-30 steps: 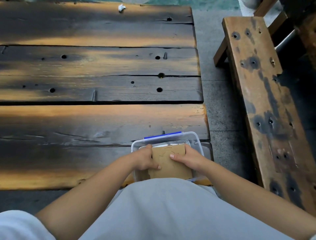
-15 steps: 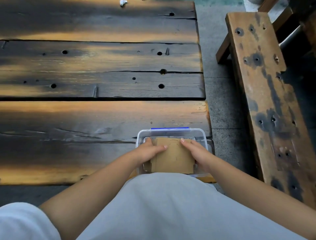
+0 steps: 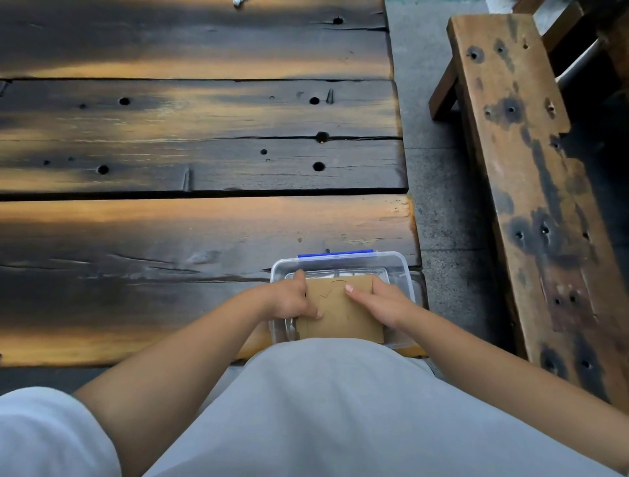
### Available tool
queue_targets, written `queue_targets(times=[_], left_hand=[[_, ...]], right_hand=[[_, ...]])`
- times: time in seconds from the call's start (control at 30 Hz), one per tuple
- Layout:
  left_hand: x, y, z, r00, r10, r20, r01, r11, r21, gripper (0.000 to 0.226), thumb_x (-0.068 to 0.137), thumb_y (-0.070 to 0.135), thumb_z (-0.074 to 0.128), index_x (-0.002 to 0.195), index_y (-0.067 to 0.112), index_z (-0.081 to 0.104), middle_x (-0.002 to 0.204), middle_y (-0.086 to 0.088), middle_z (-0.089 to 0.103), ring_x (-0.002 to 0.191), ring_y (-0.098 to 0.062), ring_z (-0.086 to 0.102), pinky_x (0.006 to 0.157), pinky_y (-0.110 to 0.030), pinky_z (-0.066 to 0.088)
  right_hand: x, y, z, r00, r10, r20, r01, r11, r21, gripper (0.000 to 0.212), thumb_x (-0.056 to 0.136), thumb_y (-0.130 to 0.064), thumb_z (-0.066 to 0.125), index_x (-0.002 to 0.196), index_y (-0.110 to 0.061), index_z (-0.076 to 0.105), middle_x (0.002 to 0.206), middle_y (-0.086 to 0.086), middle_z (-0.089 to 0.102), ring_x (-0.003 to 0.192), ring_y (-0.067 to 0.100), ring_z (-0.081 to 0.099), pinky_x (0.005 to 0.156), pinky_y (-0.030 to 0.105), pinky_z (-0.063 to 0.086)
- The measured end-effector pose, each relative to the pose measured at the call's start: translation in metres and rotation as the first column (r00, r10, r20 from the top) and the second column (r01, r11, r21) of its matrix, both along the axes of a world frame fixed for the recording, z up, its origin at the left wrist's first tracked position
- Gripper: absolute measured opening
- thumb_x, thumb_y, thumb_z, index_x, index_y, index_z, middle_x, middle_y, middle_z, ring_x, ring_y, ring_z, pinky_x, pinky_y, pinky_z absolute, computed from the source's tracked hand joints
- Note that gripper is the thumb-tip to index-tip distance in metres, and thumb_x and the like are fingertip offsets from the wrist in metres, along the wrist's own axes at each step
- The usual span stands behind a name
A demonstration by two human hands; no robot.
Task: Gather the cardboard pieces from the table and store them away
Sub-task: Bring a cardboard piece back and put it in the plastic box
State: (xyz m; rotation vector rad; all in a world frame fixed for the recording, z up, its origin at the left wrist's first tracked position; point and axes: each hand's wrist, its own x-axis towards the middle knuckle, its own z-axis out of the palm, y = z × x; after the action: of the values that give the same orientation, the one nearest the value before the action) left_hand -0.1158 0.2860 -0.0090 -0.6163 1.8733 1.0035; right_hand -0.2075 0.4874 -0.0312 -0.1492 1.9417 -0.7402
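Observation:
A clear plastic box (image 3: pixel 398 269) with a blue clip on its far rim stands at the near right corner of the dark wooden table (image 3: pixel 170 238). Brown cardboard pieces (image 3: pixel 340 316) lie flat inside it, a cut outline showing on the top one. My left hand (image 3: pixel 292 299) grips the stack's left edge, thumb on top. My right hand (image 3: pixel 381 303) holds the right edge, with its fingers spread over the top face. The box's near side is hidden behind my grey shirt.
A worn wooden bench (image 3: pixel 537 204) runs along the right, across a strip of grey stone floor (image 3: pixel 442 190). A small white scrap (image 3: pixel 237 2) lies at the table's far edge. The table planks have holes and cracks.
The cardboard stack has gone from tilted up above the box to lying lower and flatter inside it. Both hands stayed on its edges, and the view shifted slightly.

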Motion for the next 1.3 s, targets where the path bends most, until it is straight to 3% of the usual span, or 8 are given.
queue_targets(times=[0.27, 0.43, 0.6, 0.73, 0.9, 1.0, 1.1, 1.3], left_hand=[[0.014, 0.006, 0.003, 0.995, 0.099, -0.025, -0.098, 0.994, 0.042, 0.112, 0.078, 0.044, 0.073, 0.15, 0.012, -0.006, 0.14, -0.005, 0.049, 0.122, -0.027, 0.051, 0.102, -0.039, 0.044], [0.026, 0.011, -0.001, 0.949, 0.308, -0.065, -0.298, 0.946, 0.129, 0.081, 0.08, 0.032, 0.072, 0.141, 0.016, 0.022, 0.122, -0.005, 0.059, 0.11, -0.024, 0.058, 0.094, -0.039, 0.05], [0.029, 0.016, 0.008, 0.535, 0.826, 0.176, -0.809, 0.442, 0.387, 0.022, 0.089, 0.033, 0.058, 0.102, 0.015, 0.056, 0.08, -0.004, 0.072, 0.059, -0.017, 0.067, 0.049, -0.024, 0.05], [0.036, 0.024, 0.003, 0.428, 0.835, 0.346, -0.877, 0.291, 0.383, 0.041, 0.091, 0.055, 0.049, 0.092, 0.015, 0.061, 0.058, -0.004, 0.07, 0.052, -0.02, 0.069, 0.058, -0.032, 0.05], [0.039, 0.037, -0.001, 0.463, 0.816, 0.347, -0.869, 0.338, 0.362, 0.047, 0.089, 0.059, 0.049, 0.097, 0.016, 0.067, 0.069, -0.001, 0.075, 0.063, -0.017, 0.073, 0.048, -0.026, 0.055], [0.039, 0.037, 0.002, 0.493, 0.812, 0.312, -0.856, 0.389, 0.34, 0.05, 0.085, 0.063, 0.052, 0.103, 0.02, 0.069, 0.081, 0.001, 0.077, 0.078, -0.016, 0.074, 0.07, -0.031, 0.056], [0.029, 0.034, 0.005, 0.522, 0.802, 0.29, -0.841, 0.427, 0.332, 0.05, 0.082, 0.063, 0.056, 0.107, 0.021, 0.069, 0.101, -0.002, 0.075, 0.099, -0.021, 0.069, 0.096, -0.042, 0.05], [0.015, 0.032, 0.016, 0.607, 0.768, 0.203, -0.786, 0.542, 0.298, 0.053, 0.077, 0.055, 0.065, 0.117, 0.021, 0.06, 0.115, -0.005, 0.068, 0.107, -0.026, 0.063, 0.102, -0.046, 0.044]], right_hand=[[0.001, 0.003, -0.003, 0.994, 0.073, -0.086, -0.069, 0.996, 0.049, 0.103, 0.066, -0.085, 0.046, 0.149, -0.029, 0.022, 0.144, 0.007, 0.047, 0.125, 0.025, 0.048, 0.092, 0.032, 0.04], [0.003, 0.002, 0.001, 0.996, 0.07, -0.052, -0.067, 0.996, 0.053, 0.105, 0.063, -0.088, 0.041, 0.148, -0.031, 0.021, 0.145, 0.008, 0.044, 0.126, 0.025, 0.046, 0.089, 0.032, 0.036], [0.004, 0.005, 0.007, 0.94, -0.287, 0.186, 0.289, 0.957, 0.021, 0.094, 0.071, -0.082, 0.045, 0.148, -0.032, 0.026, 0.147, -0.001, 0.041, 0.128, 0.024, 0.046, 0.102, 0.046, 0.039], [0.008, 0.007, 0.014, 0.784, -0.475, 0.399, 0.497, 0.866, 0.055, 0.063, 0.083, -0.073, 0.046, 0.116, -0.021, 0.063, 0.088, 0.003, 0.077, 0.072, 0.02, 0.074, 0.059, 0.033, 0.056], [0.015, 0.008, 0.012, 0.791, -0.449, 0.416, 0.473, 0.879, 0.05, 0.051, 0.082, -0.073, 0.047, 0.098, -0.028, 0.065, 0.081, -0.006, 0.073, 0.076, 0.011, 0.07, 0.058, 0.032, 0.052], [0.018, 0.003, 0.016, 0.818, -0.439, 0.373, 0.451, 0.89, 0.058, 0.042, 0.082, -0.074, 0.048, 0.084, -0.033, 0.058, 0.06, -0.016, 0.068, 0.056, 0.002, 0.066, 0.047, 0.025, 0.049], [0.017, -0.001, 0.016, 0.822, -0.456, 0.341, 0.465, 0.883, 0.059, 0.043, 0.078, -0.076, 0.049, 0.086, -0.034, 0.056, 0.074, -0.014, 0.065, 0.068, 0.005, 0.063, 0.064, 0.029, 0.048], [0.015, -0.002, 0.029, 0.824, -0.477, 0.305, 0.48, 0.874, 0.07, 0.057, 0.078, -0.075, 0.05, 0.108, -0.027, 0.057, 0.088, -0.014, 0.062, 0.072, 0.002, 0.061, 0.057, 0.024, 0.049]])
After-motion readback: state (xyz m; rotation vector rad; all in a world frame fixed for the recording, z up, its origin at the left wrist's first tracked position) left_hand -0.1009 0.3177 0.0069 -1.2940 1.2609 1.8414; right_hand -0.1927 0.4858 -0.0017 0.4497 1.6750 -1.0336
